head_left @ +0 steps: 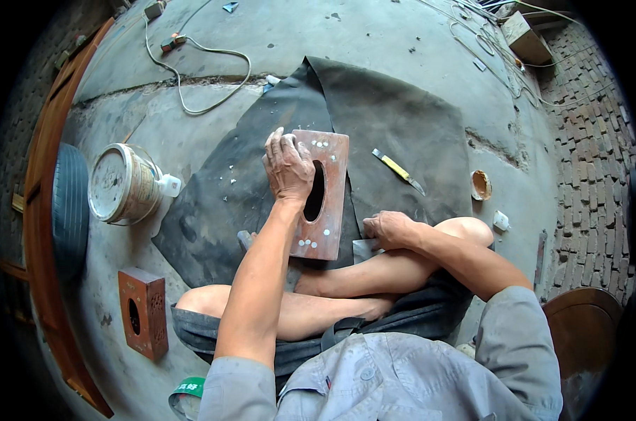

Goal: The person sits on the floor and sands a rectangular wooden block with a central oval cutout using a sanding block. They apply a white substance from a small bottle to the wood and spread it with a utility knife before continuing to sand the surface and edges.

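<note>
A reddish-brown wooden tissue box (333, 203) with an oval opening and pale round inlays stands upright or tilted in front of me. My left hand (288, 167) wraps over its upper left edge, fingers curled on the side. To the right of the box, my right hand (389, 229) is closed above my shin; what it holds is hidden. A pale flat piece (364, 250) shows just below its fingers, and I cannot tell whether it is gripped. A yellow-handled knife (396, 169) lies on the dark sheet (402, 105) beyond my right hand.
A second tissue box (148, 316) sits at the lower left. Behind it are a lidded bucket (125, 184), a tire (70, 210) and a long wooden frame (41, 175). A small round container (481, 185) and a white block (500, 220) are right. A cable (220, 52) curls across the far floor.
</note>
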The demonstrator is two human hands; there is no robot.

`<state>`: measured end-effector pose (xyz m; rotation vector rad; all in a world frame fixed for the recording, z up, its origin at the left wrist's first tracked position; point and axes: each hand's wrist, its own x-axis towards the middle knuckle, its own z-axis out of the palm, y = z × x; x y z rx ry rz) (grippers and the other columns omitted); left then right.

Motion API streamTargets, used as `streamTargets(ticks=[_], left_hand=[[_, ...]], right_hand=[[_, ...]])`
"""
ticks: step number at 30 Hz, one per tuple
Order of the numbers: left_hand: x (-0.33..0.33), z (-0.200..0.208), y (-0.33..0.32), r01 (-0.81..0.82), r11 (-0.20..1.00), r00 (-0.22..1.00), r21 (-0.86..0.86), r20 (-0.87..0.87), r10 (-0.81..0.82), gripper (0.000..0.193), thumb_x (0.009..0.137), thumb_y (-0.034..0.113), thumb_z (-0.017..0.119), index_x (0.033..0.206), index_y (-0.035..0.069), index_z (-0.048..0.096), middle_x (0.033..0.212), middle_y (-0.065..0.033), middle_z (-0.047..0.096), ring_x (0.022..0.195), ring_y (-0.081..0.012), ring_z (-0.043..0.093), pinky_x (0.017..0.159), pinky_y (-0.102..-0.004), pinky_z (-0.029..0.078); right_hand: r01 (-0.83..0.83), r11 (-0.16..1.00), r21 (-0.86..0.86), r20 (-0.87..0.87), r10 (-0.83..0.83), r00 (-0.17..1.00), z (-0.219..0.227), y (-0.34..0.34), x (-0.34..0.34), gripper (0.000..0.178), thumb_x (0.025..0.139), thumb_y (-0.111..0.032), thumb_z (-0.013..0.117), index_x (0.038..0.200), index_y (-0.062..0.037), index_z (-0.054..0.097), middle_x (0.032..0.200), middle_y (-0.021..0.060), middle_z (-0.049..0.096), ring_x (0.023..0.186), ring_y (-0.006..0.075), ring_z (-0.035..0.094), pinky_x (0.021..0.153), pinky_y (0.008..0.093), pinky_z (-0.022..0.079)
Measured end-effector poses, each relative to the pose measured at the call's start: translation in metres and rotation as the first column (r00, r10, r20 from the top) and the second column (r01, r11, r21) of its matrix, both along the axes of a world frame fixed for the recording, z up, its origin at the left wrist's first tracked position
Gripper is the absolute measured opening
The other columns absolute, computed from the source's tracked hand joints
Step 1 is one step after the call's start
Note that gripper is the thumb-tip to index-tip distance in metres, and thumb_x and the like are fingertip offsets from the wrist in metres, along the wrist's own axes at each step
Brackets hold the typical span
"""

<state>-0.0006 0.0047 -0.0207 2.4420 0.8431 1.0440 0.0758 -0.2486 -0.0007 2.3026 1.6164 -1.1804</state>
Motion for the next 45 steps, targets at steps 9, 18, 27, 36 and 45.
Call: streamTargets(ticks=[9,18,27,36,45], left_hand=[[0.004,-0.007,0.002,0.009,1.0,1.0,0.001,0.019,-0.009,0.02,0.095,0.012,0.06,0.112,0.001,0.062,0.121,-0.0183,0.065,0.12,-0.0379,0.059,0.102,-0.0477,0.048],[0.002,-0.009,0.002,0.034,0.999,0.998,-0.029,0.045,-0.033,0.022,0.094,0.01,0.06,0.114,0.0,0.062,0.116,-0.0185,0.067,0.116,-0.0387,0.061,0.101,-0.0462,0.05],[-0.008,0.014,0.001,0.192,0.979,0.97,0.064,0.139,-0.199,0.028,0.097,0.021,0.064,0.116,0.001,0.07,0.127,-0.0166,0.07,0.127,-0.0357,0.059,0.109,-0.0464,0.045],[-0.056,0.107,-0.098,0.237,0.667,0.964,-0.707,0.257,-0.07,0.042,0.103,0.037,0.065,0.093,-0.004,0.069,0.088,-0.0184,0.071,0.082,-0.0314,0.069,0.082,-0.0425,0.056],[-0.098,0.089,-0.07,0.33,-0.295,0.915,-0.897,0.381,-0.132,0.03,0.1,0.016,0.071,0.122,-0.004,0.067,0.11,-0.0116,0.074,0.096,-0.0202,0.074,0.083,-0.0344,0.063]], right_hand=[[-0.144,0.987,-0.073,-0.044,0.141,0.989,-0.004,0.003,-0.006,0.037,0.078,-0.02,0.083,0.11,-0.008,0.068,0.118,0.0143,0.064,0.11,0.0368,0.065,0.092,0.0461,0.056],[-0.187,0.982,0.014,-0.082,0.187,0.979,0.002,0.007,-0.016,0.022,0.082,-0.019,0.074,0.104,-0.0132,0.072,0.105,0.0159,0.069,0.105,0.0358,0.068,0.089,0.0464,0.057],[0.937,0.197,0.288,-0.792,-0.501,0.349,0.042,0.016,0.018,0.016,0.103,-0.015,0.068,0.099,-0.0045,0.058,0.072,-0.0035,0.056,0.053,0.0035,0.044,0.046,0.0247,0.033],[0.806,-0.008,0.591,-0.709,-0.481,0.515,0.059,0.017,-0.01,0.01,0.097,-0.009,0.073,0.103,-0.003,0.067,0.086,0.0019,0.07,0.069,0.0111,0.062,0.058,0.0276,0.048],[-0.127,0.379,0.917,0.171,-0.085,0.982,0.111,-0.008,-0.036,0.025,0.081,-0.022,0.083,0.106,-0.0201,0.079,0.116,-0.006,0.076,0.128,0.0229,0.06,0.111,0.0432,0.04]])
